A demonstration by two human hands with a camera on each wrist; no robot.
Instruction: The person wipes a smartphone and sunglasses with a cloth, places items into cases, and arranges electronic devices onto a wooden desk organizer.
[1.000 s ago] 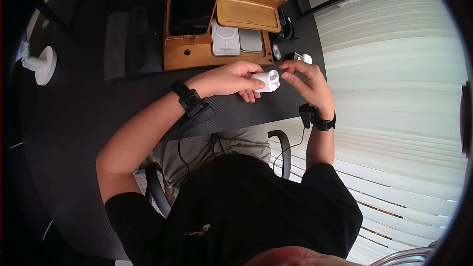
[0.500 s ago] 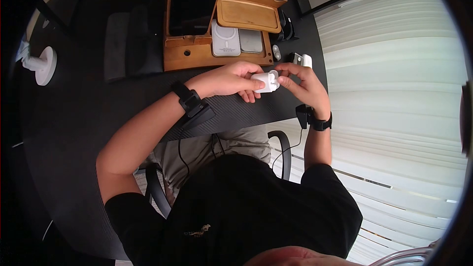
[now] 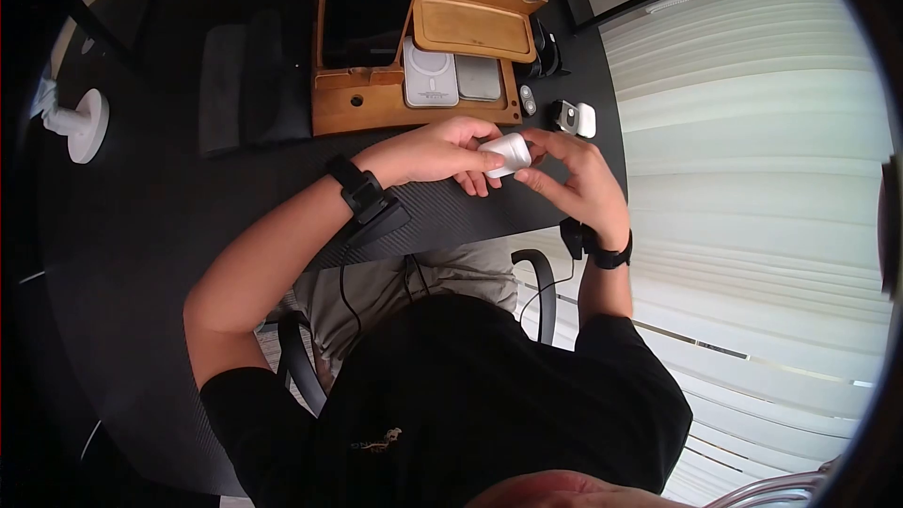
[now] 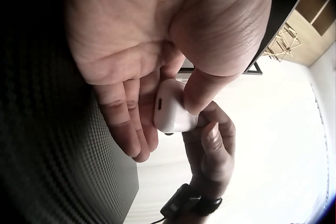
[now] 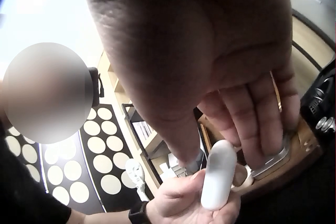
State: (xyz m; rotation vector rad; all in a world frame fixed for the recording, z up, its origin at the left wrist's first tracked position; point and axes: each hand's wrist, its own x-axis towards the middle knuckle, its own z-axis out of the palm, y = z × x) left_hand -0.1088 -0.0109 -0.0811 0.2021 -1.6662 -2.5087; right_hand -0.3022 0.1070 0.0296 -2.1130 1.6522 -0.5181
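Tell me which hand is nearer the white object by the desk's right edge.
The right hand, close in front of the white object; the left hand is farther left, gripping a white case.

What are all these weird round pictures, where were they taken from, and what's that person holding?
There's no robot here, just a person using two bare hands. One picture comes from a camera worn on the head, looking down. The other two come from cameras worn on the wrists, looking closely at each hand.

The left hand holds a small, shiny white case with rounded corners. The right hand is right beside it; I can't tell if it's touching.

On the black, finely ridged desk is a brown wooden stand, holding a flat white rectangle with a ring on it. Another small, rounded white object lies near the desk's edge.
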